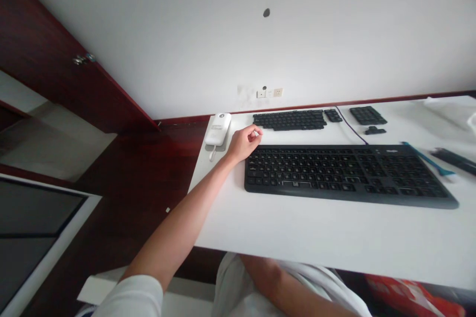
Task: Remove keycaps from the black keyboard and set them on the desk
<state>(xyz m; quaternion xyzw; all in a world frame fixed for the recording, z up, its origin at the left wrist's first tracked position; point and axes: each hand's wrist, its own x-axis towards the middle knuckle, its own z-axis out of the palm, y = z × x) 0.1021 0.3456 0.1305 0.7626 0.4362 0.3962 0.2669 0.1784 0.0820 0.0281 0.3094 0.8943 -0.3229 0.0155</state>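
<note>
My left hand point(243, 142) reaches over the white table point(297, 237) to the far left corner of a black keyboard point(345, 174). Its thumb and fingers are pinched together, and I see nothing between them. Just beyond the hand lies a flat black set of keycaps point(290, 120) laid out like a keyboard, with smaller groups point(367, 115) to its right. My right forearm lies under the table's near edge, so that hand is hidden.
A white device point(218, 130) sits at the table's far left corner. A thin purple cable point(351, 130) runs behind the keyboard. A blue tool point(427, 159) and a black item point(455, 160) lie at the right. Wall sockets point(269, 93) are behind, and a dark red cabinet point(55, 74) stands left.
</note>
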